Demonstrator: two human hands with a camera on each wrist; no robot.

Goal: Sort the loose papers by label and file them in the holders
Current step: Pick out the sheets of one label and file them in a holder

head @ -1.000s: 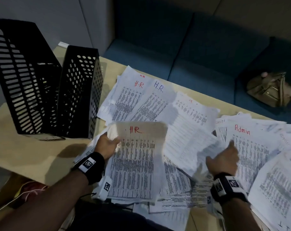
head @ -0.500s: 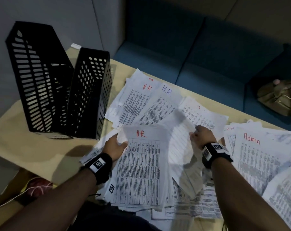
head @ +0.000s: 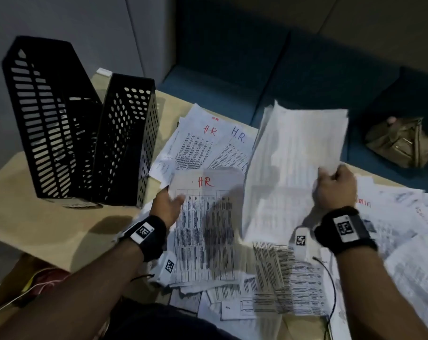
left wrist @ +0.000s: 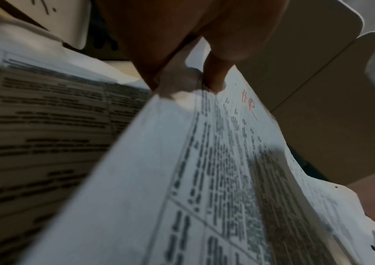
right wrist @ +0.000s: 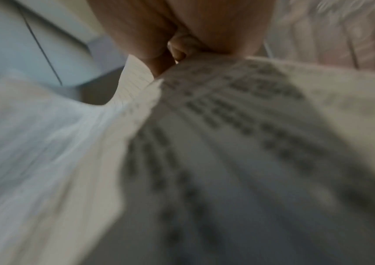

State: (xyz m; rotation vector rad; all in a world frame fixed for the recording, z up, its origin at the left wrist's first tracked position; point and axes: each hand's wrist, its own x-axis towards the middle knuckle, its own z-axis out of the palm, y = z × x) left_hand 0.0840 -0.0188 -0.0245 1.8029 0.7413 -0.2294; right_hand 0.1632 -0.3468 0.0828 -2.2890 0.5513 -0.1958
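Lifted since a moment ago, the sheaf of papers [head: 298, 155] now stands raised in the middle right of the frame, above the loose papers [head: 276, 278] that cover the counter [head: 48, 224]. At upper left two black holders [head: 85, 133] stand side by side on the counter. At centre the HR sheet [head: 205, 224] is pinched at its left edge by the left hand [head: 166, 207], thumb on top. The right hand [head: 335, 190] grips the sheaf's lower right corner, fingers [right wrist: 177, 48] apparently curled tight, though that view is blurred.
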